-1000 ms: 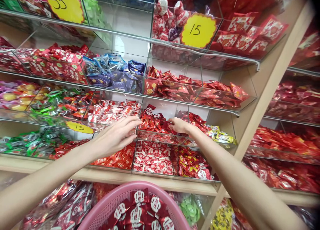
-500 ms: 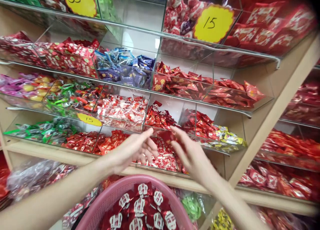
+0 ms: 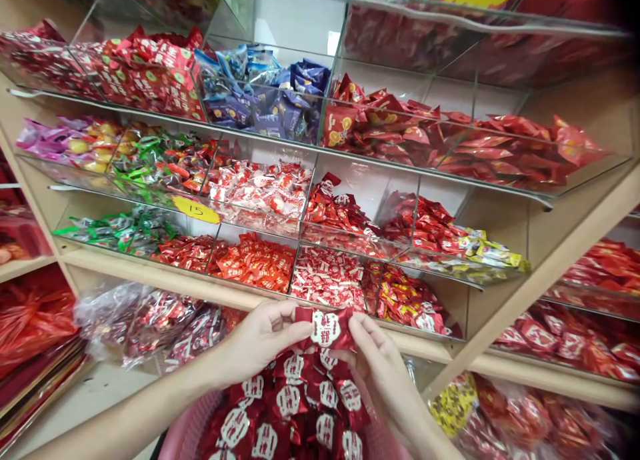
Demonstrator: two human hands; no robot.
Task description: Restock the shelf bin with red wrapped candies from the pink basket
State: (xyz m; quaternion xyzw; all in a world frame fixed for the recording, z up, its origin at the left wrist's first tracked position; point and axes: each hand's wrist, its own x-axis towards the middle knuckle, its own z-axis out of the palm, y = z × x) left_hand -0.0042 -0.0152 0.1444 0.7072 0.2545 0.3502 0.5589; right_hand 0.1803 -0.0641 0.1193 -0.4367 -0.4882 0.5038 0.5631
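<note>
A dark red candy packet (image 3: 327, 329) with a white label is stretched between my two hands, just above the basket. My left hand (image 3: 267, 337) pinches its left end between thumb and fingers. At the other end, my right hand (image 3: 377, 353) grips the packet the same way. Below them is a pink plastic basket (image 3: 185, 423), partly hidden by my forearms. Inside lie several matching dark red packets (image 3: 289, 401), laid in overlapping rows with their white labels facing up.
Ahead rises a wooden shelf unit with clear bins of wrapped sweets, among them blue packets (image 3: 280, 107) and red-and-white candies (image 3: 327, 277). A yellow price tag (image 3: 196, 209) reads 15. Clear bags of sweets (image 3: 145, 320) sit under the bottom ledge (image 3: 165, 280).
My hands have come down from the shelf front and together over the basket. A dark red packet is now held between them. The view has tilted lower.
</note>
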